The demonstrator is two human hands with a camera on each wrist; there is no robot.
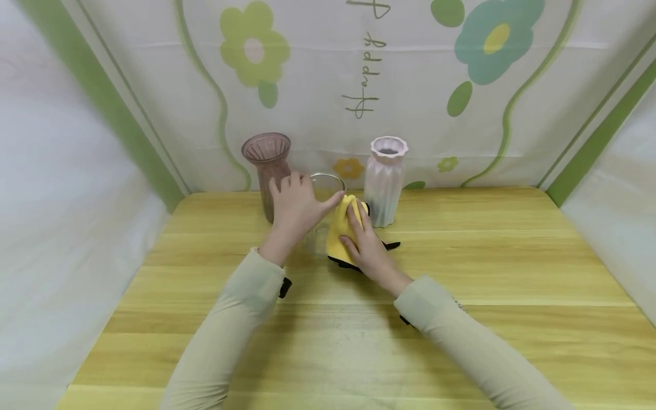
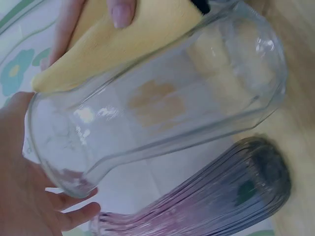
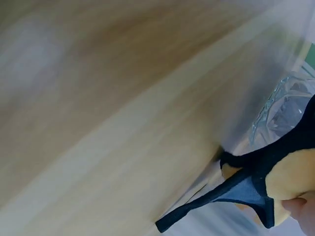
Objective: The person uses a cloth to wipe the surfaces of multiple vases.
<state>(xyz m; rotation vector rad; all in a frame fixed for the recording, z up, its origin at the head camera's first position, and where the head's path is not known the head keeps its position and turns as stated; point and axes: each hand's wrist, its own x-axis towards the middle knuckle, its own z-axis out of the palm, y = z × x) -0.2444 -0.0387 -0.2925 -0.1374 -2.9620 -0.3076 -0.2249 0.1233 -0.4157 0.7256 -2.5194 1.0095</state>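
Observation:
A clear glass vase [image 2: 162, 113] stands between my hands, its round rim [image 1: 328, 174] showing behind them. My left hand [image 1: 296, 206] holds it at the mouth, the thumb on one side of the rim and the fingers spread on the other. Against the vase's right side, my right hand [image 1: 370, 247] holds a yellow cloth [image 1: 338, 233], fingers bent over it. The cloth has a black border and a black strap [image 3: 189, 211] that hangs loose. In the left wrist view the cloth [image 2: 142, 34] lies along the glass from the rim toward the base.
A pink ribbed glass vase [image 1: 267, 156] stands just left of my left hand. Behind the right hand is a pleated pink-white vase [image 1: 384, 182]. Both are near the wooden table's [image 1: 461, 250] back edge, before a flower-printed curtain [image 1: 318, 74].

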